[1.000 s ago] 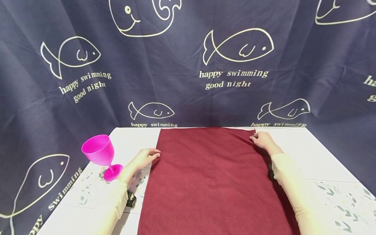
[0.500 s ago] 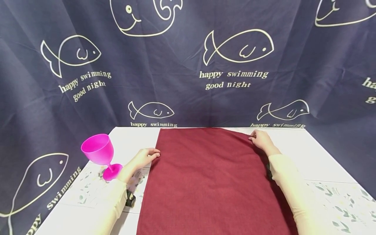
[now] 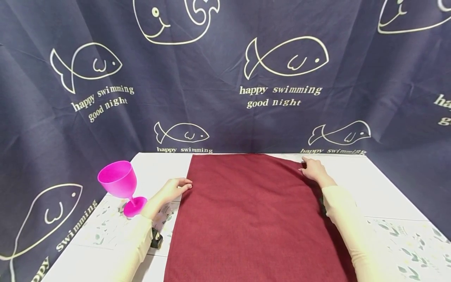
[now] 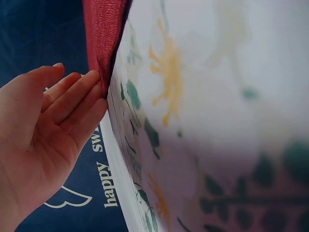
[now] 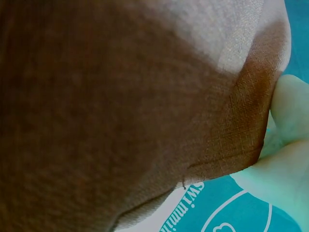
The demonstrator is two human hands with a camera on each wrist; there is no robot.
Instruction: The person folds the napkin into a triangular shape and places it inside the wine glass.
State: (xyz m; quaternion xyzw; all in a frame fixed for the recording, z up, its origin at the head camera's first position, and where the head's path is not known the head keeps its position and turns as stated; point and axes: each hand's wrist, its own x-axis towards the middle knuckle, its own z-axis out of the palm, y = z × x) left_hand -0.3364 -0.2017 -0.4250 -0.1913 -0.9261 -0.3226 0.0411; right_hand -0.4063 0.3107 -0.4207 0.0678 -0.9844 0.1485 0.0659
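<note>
A dark red cloth (image 3: 253, 215) lies spread over the middle of the table in the head view. At its left edge, my left hand (image 3: 172, 189) touches the cloth with its fingertips; in the left wrist view, the fingers are nearly straight and the thumb stands apart. My right hand (image 3: 314, 171) is at the far right corner, its index finger stretched out and its thumb apart from it. In the right wrist view the cloth's corner (image 5: 251, 140) lies against the thumb and finger, and some of that hand is out of frame.
On the left, beside my left forearm, stands a bright pink goblet (image 3: 119, 182). The white table (image 3: 394, 196) has leaf-patterned strips. A dark blue curtain (image 3: 225, 78) with fish drawings hangs behind its far edge.
My right hand held the cloth's far right corner and drew it slightly nearer and inward, then its fingers spread apart. My left hand has stayed in place.
</note>
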